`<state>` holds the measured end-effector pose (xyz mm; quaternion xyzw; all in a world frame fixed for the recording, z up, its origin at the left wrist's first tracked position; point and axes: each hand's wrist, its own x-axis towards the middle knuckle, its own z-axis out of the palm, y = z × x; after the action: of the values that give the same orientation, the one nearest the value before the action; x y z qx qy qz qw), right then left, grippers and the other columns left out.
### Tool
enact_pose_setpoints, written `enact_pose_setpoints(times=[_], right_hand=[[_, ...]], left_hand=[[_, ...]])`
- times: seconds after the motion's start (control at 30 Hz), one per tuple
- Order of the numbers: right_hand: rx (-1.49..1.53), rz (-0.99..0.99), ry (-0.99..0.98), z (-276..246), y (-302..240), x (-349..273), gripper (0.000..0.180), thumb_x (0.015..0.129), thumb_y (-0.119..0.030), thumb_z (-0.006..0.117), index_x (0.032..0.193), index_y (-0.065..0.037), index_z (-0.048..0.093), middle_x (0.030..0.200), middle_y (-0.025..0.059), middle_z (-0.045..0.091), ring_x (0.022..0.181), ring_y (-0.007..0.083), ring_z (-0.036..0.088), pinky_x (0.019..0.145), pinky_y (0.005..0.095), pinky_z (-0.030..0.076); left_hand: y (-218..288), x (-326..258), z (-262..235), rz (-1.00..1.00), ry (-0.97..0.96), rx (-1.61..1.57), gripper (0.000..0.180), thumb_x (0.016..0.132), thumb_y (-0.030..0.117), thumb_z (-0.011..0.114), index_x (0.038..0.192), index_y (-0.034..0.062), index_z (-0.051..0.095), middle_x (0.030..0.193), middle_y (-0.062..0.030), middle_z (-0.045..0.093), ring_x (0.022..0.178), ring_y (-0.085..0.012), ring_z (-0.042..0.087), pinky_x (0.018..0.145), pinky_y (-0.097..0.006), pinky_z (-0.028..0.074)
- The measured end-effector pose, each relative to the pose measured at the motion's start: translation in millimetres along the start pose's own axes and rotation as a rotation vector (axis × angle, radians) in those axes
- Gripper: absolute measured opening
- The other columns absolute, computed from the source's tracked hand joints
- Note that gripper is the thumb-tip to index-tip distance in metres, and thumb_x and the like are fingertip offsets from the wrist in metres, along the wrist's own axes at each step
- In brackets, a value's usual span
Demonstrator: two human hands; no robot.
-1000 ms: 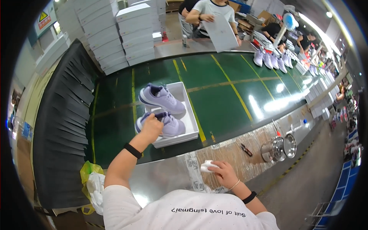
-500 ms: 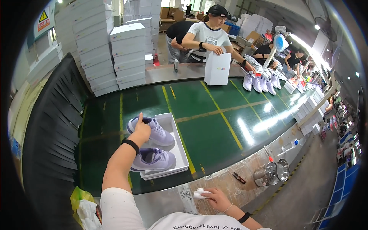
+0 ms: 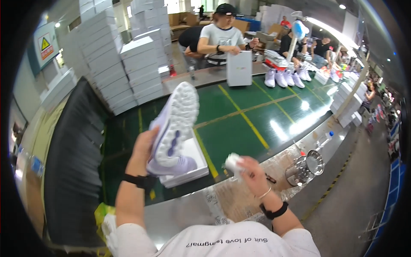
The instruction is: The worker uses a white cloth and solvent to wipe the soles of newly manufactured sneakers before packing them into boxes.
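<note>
My left hand (image 3: 145, 147) is wrapped round a lavender sneaker (image 3: 180, 111), lifted and tipped so that its white sole with purple patches faces right. Beneath it, a second lavender sneaker (image 3: 188, 164) lies in an open white shoebox (image 3: 203, 170) on the green conveyor belt; the lifted shoe covers part of both. Over the near edge of the belt, my right hand (image 3: 255, 174) pinches a crumpled white cloth (image 3: 232, 162), apart from the shoe and a little blurred.
Snips (image 3: 270, 178), a steel canister (image 3: 296, 172) and a plastic bottle (image 3: 324, 139) stand or lie along the near ledge. Across the belt, a co-worker holds a white box (image 3: 239, 68) beside several lavender sneakers (image 3: 282, 78). Stacked shoeboxes (image 3: 139, 64) rise at the far left.
My left hand has raised the far sneaker out of the shoebox and turned its sole to the right. My right hand has lifted the cloth off the ledge, moving up and forward.
</note>
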<state>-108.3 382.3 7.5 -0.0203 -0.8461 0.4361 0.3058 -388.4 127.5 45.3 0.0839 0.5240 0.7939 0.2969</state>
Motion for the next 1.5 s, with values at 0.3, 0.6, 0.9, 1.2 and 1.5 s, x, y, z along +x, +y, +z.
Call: enact_pose_setpoints(times=[0.3,0.6,0.9,1.2,1.5], right_hand=[[-0.752,-0.927,-0.002,27.9,-84.8,30.0,0.033,0.073,-0.018,0.058,0.106,-0.017,0.056,0.108,0.0051,0.054,0.096,0.0208,0.052,0.076,0.0353,0.043],[-0.647,-0.727,-0.004,32.9,-90.6,19.7,0.035,0.068,-0.01,0.056,0.103,-0.015,0.057,0.109,0.0092,0.055,0.094,0.0232,0.055,0.075,0.0363,0.046],[-0.859,-0.546,0.06,-17.8,-91.6,75.4,0.029,0.071,-0.011,0.055,0.1,-0.013,0.06,0.103,0.0069,0.057,0.089,0.024,0.054,0.073,0.0362,0.044],[-0.174,-0.594,0.026,-55.2,-90.6,68.8,0.036,0.069,0.001,0.06,0.103,-0.012,0.063,0.111,0.0121,0.056,0.104,0.0285,0.05,0.088,0.0365,0.041],[-0.137,-0.643,-0.495,21.1,-90.8,-64.2,0.042,0.069,-0.001,0.056,0.108,-0.017,0.059,0.114,0.0074,0.054,0.102,0.0263,0.051,0.088,0.0372,0.039]], left_hand=[[-83.3,-96.8,103.1,-0.237,-0.243,-0.297,0.041,0.086,0.034,0.054,0.109,0.0004,0.054,0.096,-0.0118,0.063,0.082,-0.0222,0.063,0.071,-0.034,0.053],[-114.7,-120.7,84.3,-0.204,-0.101,-0.216,0.036,0.084,0.031,0.058,0.096,-0.0024,0.06,0.085,-0.0103,0.064,0.073,-0.0152,0.062,0.063,-0.027,0.052],[-99.3,-161.1,69.6,-0.174,-0.106,0.033,0.032,0.084,0.027,0.059,0.103,0.0008,0.057,0.087,-0.0075,0.064,0.074,-0.0149,0.063,0.066,-0.027,0.052],[-97.4,-166.8,70.0,-0.19,-0.123,-0.097,0.04,0.083,0.036,0.058,0.105,0.002,0.057,0.092,-0.009,0.064,0.077,-0.0166,0.063,0.066,-0.028,0.052],[-107.4,-140.6,59.7,-0.194,-0.213,-0.423,0.045,0.087,0.031,0.052,0.12,0.0014,0.046,0.112,-0.0137,0.057,0.098,-0.0253,0.058,0.085,-0.038,0.049]])
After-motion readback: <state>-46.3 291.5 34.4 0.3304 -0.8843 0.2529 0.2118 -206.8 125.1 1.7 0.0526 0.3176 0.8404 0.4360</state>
